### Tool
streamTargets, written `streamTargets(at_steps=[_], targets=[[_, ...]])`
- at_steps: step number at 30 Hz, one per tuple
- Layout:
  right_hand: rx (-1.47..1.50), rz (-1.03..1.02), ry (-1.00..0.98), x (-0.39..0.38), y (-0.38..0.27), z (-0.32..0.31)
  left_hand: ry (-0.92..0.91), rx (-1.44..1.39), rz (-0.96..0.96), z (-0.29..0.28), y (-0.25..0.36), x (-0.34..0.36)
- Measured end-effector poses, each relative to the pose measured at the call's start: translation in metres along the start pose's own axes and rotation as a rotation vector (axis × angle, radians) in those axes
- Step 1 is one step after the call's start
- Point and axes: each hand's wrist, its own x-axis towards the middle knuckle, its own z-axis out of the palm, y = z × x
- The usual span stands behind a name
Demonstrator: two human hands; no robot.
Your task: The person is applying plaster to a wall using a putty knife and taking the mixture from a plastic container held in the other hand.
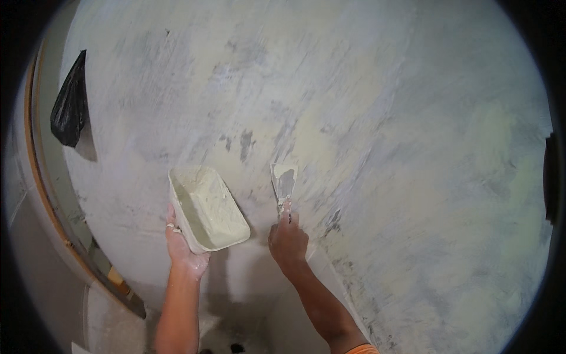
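Note:
My left hand (183,248), pale with smears, grips a rectangular plastic tub (209,209) of cream putty from its left side and underneath. To the right of the tub, my right hand (288,239) is closed round the handle of a putty knife (284,180), its blade pointing up and carrying cream putty. The blade is over or against the patchy white and grey plastered wall (354,106); whether it touches, I cannot tell.
A black plastic bag (69,103) hangs at the upper left, beside a wooden edge (44,177) running down the left. A dark narrow object (550,177) is at the far right. Below the wall is a stained floor (112,324).

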Motion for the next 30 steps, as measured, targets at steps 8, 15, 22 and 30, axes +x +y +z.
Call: streamTargets(at_steps=[8,15,22,30], targets=[[0.201,-0.223,0.426,0.005,0.114,-0.013,0.173,0.037,-0.016,-0.117,-0.070,-0.029],[0.198,-0.028,0.336,0.029,0.096,0.051,0.265,0.012,-0.081,-0.153,-0.053,-0.035],[0.180,0.130,-0.386,-0.113,-0.007,0.249,0.279,0.105,0.036,-0.235,0.013,-0.023],[1.090,-0.029,-0.232,-0.196,-0.044,0.378,0.343,0.342,-0.041,-0.350,0.087,-0.003]])
